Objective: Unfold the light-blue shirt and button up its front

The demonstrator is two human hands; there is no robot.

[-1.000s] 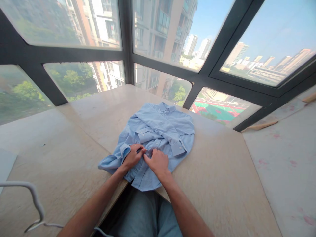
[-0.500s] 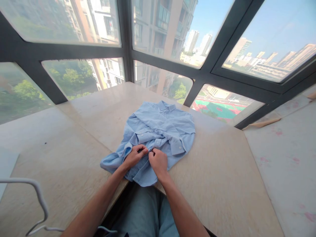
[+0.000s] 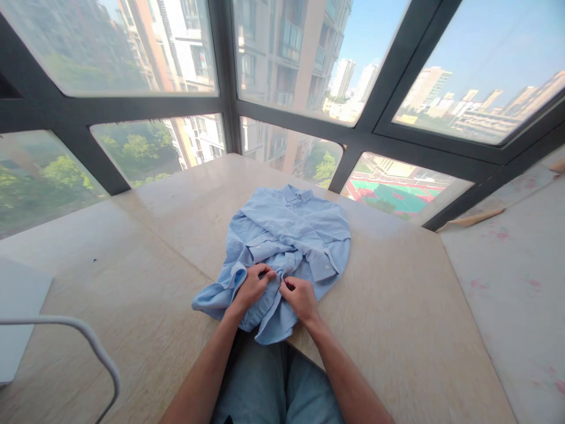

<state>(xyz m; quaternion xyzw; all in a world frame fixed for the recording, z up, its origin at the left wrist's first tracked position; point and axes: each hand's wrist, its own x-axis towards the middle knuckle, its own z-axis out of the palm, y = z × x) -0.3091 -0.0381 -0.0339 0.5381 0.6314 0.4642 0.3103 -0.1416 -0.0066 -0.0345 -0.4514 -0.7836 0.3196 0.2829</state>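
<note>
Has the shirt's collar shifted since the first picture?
No. The collar of the light blue shirt shows no visible shift either way against the dark window post, sitting just left of its foot as before.

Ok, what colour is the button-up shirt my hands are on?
The button-up shirt is light blue, seen best in the head view.

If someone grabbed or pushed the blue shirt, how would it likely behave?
The blue shirt would probably sag when lifted; its many soft creases suggest floppy cloth. It seems likely light, as the fabric looks thin. Pushed across the table, it might bunch rather than roll, since it lies loosely spread.
</note>
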